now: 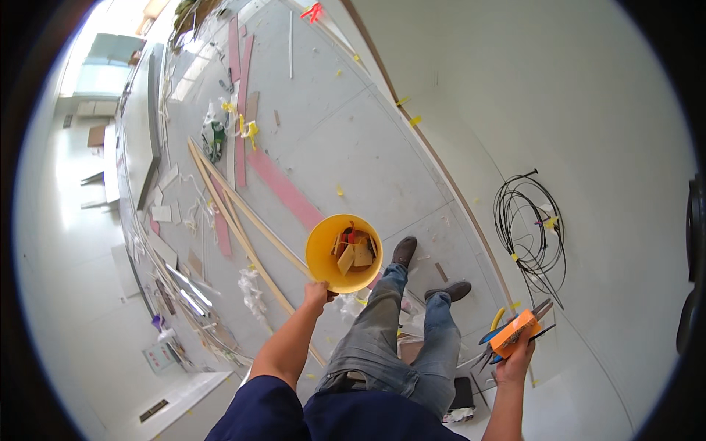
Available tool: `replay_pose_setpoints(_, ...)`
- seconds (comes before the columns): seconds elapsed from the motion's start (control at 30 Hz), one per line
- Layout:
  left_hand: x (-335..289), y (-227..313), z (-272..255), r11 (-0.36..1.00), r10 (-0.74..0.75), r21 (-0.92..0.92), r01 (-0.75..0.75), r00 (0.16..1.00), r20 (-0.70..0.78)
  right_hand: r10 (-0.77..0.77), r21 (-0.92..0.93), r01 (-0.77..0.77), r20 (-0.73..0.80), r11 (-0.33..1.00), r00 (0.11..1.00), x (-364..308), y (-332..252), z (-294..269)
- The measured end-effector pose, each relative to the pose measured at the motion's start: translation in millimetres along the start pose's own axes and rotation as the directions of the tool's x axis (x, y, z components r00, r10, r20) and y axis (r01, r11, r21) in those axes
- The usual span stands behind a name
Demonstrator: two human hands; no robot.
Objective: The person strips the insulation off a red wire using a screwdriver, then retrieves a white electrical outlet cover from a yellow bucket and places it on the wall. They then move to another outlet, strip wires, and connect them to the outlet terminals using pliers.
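My left hand (319,293) is closed on the near rim of a yellow bucket (318,253), which hangs in front of my legs. Inside it lie several pale, flat block-like pieces (354,256) and something red and dark (347,237). Off to the right, my right hand (518,360) is wrapped round an orange block (513,334) and a bunch of hand tools. Blue and yellow handles (498,319) and a dark metal tip (543,309) stick out around the block; the exact kinds of tool cannot be made out.
A coil of black cable (528,234) hangs against the pale wall on the right. Long wooden strips (243,198) and pink strips (283,189) lie across the grey tiled floor (346,140). Scraps of plastic (252,294) and panels (143,125) are scattered on the left.
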State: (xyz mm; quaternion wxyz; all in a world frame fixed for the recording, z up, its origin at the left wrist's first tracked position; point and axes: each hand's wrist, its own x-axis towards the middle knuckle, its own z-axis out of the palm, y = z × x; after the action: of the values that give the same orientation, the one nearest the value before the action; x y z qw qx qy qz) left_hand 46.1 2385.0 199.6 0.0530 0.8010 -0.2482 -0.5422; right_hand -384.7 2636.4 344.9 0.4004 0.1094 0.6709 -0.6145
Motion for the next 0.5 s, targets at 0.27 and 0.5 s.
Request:
replay_pose_setpoints(0.27,125.1,-46.4,91.7,0.994,0.084,0.070,-0.082,0.996,-0.036,0.075,-0.129,-0.077,-0.017,0.989,0.997,-0.6,29.0,60.6)
replay_pose_setpoints(0.5,185.0,-13.7,166.7,0.942,0.081,0.329,-0.066,0.996,-0.032,0.059,-0.268,0.004,0.230,0.964,0.971,37.3,57.7,141.4)
